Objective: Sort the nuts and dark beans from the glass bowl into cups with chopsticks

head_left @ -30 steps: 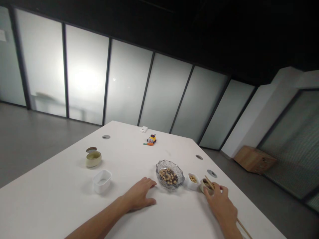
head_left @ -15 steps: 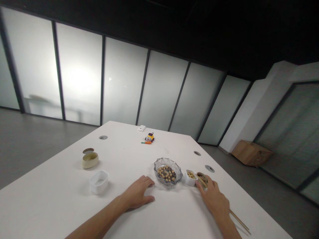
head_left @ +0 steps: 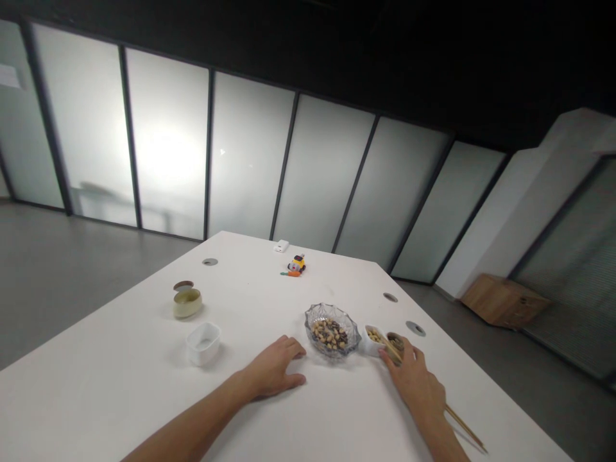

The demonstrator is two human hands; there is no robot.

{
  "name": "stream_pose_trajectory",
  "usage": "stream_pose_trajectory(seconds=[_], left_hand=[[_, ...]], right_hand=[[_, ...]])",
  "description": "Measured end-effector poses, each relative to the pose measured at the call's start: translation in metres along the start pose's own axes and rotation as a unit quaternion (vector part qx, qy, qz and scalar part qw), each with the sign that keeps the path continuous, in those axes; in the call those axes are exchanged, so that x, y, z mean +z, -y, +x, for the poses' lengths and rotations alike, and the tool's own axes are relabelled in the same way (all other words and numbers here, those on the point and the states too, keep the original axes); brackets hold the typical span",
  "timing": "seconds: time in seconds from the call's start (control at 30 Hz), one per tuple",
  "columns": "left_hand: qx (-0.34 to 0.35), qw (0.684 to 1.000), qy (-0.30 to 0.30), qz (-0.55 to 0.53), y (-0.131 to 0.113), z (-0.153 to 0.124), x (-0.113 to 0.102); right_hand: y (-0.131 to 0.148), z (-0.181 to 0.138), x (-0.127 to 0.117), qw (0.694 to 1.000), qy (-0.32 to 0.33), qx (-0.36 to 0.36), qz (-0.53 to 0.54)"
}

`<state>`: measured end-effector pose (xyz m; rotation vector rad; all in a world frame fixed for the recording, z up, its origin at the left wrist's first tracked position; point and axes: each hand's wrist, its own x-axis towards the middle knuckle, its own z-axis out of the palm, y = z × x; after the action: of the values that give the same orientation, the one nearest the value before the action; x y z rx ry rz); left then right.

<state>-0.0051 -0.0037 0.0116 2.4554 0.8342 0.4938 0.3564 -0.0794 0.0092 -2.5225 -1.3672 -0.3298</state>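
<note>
Head view: right hand (head_left: pixel 418 380) pinched chopsticks (head_left: pixel 464 426).
Their tips were at the white cup (head_left: pixel 369 349), around the glass bowl's (head_left: pixel 344 317) three-to-four o'clock; the left hand (head_left: pixel 275 367) (thumb spread from fingers) was at the bowl's eight.

Frosted panels (head_left: pixel 250 154) glow above a grey floor (head_left: pixel 110 250) under dark ceiling (head_left: pixel 337 45).

Bowl (head_left: pixel 333 352) sits mid-right on the bench (head_left: pixel 332 423), nuts (head_left: pixel 330 333) in it. First tub (head_left: pixel 371 349) just right of it, first cup (head_left: pixel 391 334) beside that tub. Right hand (head_left: pixel 418 385) at that cup, chopsticks (head_left: pixel 466 428) in it. Left hand (head_left: pixel 274 367) left of bowl. Further left: second tub (head_left: pixel 204 355), second cup (head_left: pixel 188 309) behind. Far end: carrot (head_left: pixel 291 274) before toy car (head_left: pixel 297 263).
</note>
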Motion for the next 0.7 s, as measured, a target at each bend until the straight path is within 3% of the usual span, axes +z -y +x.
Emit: stream_pose_trajectory(seconds=[0.23,0.4,0.57,0.7], left_hand=[[0.017,1.000,-0.005,0.001,0.003,-0.001,0.002],[0.023,0.998,-0.023,0.054,-0.005,-0.001,-0.004],[-0.010,0.986,-0.081,0.149,-0.016,-0.002,-0.045],[-0.132,0.953,-0.149,0.230,-0.007,-0.024,-0.085]], right_hand=[[0.002,-0.010,-0.008,0.999,-0.034,0.003,-0.020],[0.001,-0.013,-0.005,0.993,-0.115,-0.016,-0.034],[0.003,-0.015,-0.001,0.980,-0.181,-0.067,-0.056],[-0.001,-0.012,-0.001,0.965,-0.228,-0.128,-0.036]])
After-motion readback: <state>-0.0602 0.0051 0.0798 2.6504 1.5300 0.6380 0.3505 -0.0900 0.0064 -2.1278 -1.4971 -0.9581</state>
